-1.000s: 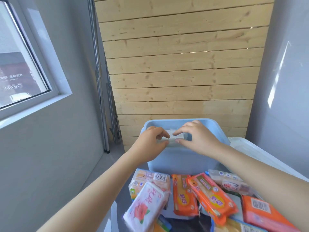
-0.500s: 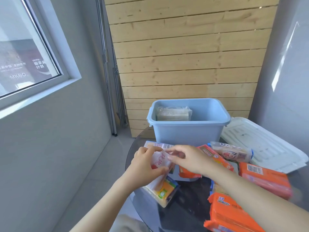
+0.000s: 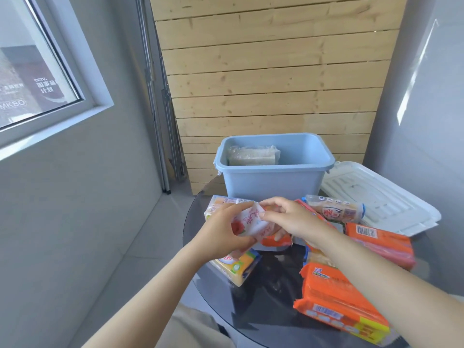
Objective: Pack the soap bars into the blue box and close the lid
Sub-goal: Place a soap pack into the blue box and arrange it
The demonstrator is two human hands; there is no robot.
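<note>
I see both hands on the white rose-print soap pack [image 3: 251,223]: left hand [image 3: 223,233] and right hand [image 3: 293,219] each pinch an end, fingers curled onto it, just above the glass table [image 3: 273,285]. Blue box [image 3: 273,182] stands behind, open, one clear-wrapped bar [image 3: 253,155] inside. White lid [image 3: 384,197] lies right of it.

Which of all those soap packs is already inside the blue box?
Only the clear-wrapped pale pack, lying against the back left wall of the blue box. The other packs are on the table in front of it.
</note>
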